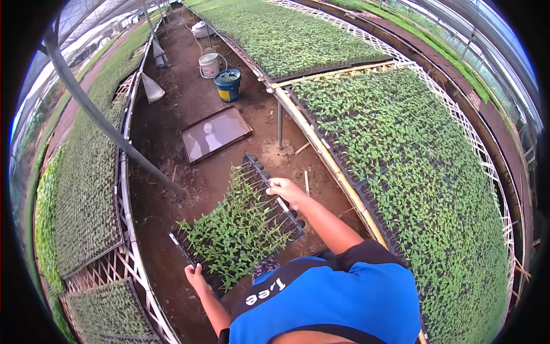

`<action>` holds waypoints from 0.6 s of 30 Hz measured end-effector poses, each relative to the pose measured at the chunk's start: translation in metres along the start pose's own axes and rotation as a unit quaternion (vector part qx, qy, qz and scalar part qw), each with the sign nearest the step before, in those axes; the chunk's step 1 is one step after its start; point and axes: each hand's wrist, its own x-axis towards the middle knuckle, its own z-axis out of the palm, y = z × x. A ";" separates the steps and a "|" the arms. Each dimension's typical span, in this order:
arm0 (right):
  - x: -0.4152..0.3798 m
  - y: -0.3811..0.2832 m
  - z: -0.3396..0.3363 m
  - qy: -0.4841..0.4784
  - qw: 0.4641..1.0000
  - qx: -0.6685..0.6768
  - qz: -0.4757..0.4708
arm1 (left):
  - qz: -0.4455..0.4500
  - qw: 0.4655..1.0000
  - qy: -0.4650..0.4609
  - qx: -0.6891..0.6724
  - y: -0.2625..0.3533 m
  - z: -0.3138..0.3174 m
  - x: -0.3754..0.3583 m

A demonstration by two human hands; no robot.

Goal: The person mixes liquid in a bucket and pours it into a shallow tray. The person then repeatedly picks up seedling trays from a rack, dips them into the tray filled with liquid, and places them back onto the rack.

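Observation:
A black seedling tray (293, 222) full of green seedlings (232, 226) is held in front of my body, tilted, above the dirt floor. My right hand (288, 191) grips its right rim, with the thumb on top. On the opposite side, my left hand (196, 279) is closed on the left rim near the lower corner. Rounded cell bottoms show along the tray's right side. Beyond the tray, a shallow rectangular pan (216, 133) of liquid lies on the ground, with a reflection on its surface.
A blue bucket (228, 86) and a white bucket (209, 65) with a hose stand farther up the aisle. Raised benches of seedlings (401, 143) line the right; more seedling beds (86, 189) run along the left. A slanted metal pole (109, 126) crosses the left side.

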 end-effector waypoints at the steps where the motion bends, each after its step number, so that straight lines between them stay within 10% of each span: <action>1: 0.028 -0.012 0.001 0.004 1.000 -0.010 0.004 | -0.007 1.000 0.004 0.005 0.010 0.018 0.025; 18: 0.389 -0.132 -0.064 0.057 0.991 -0.090 -0.078 | -0.007 0.998 -0.055 0.009 0.110 0.257 0.353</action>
